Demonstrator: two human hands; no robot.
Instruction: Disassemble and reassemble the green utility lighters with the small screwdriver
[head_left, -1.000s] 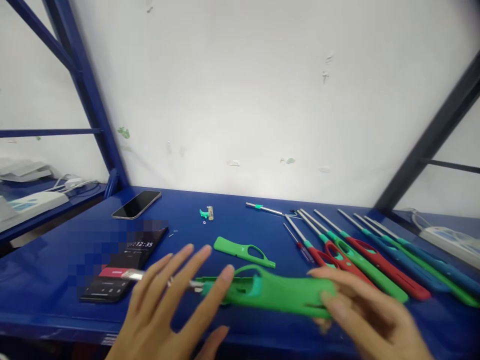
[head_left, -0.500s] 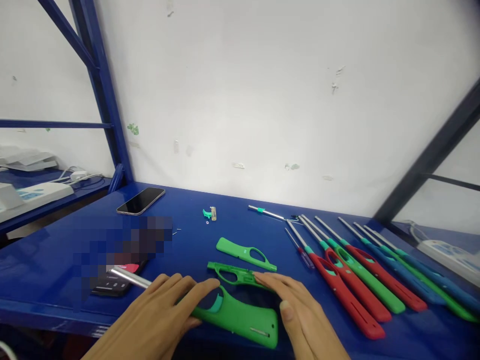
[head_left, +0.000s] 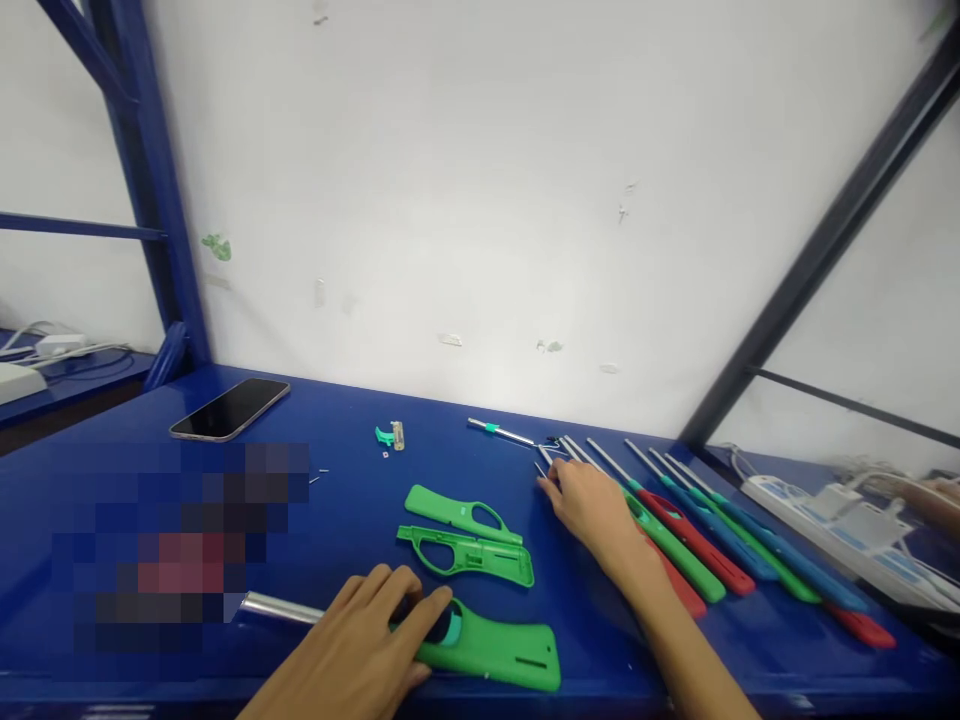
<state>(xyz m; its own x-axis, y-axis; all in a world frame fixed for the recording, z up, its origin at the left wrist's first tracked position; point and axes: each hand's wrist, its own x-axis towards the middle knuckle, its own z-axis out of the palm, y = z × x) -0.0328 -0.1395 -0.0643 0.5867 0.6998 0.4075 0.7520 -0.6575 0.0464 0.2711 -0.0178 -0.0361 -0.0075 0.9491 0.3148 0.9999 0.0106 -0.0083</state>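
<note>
A blue table (head_left: 352, 530) meets a white wall (head_left: 420, 200). Near the table's front edge the left hand (head_left: 367, 625) clasps a green lighter (head_left: 506, 648), 2 green shells (head_left: 444, 508) behind; the right hand (head_left: 589, 500), grip unclear, covers part of a lighter row (head_left: 701, 540). A phone (head_left: 232, 408) lies back left; the edge marking (head_left: 116, 711) is blurred.

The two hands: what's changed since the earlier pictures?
The right hand has left the nearest green lighter and the open green shell, reaching forward and right to the row of lighters; whether it grips anything is hidden. The left hand stays on the nearest lighter. The smooth green shell, little trigger piece and phone lie as before.
</note>
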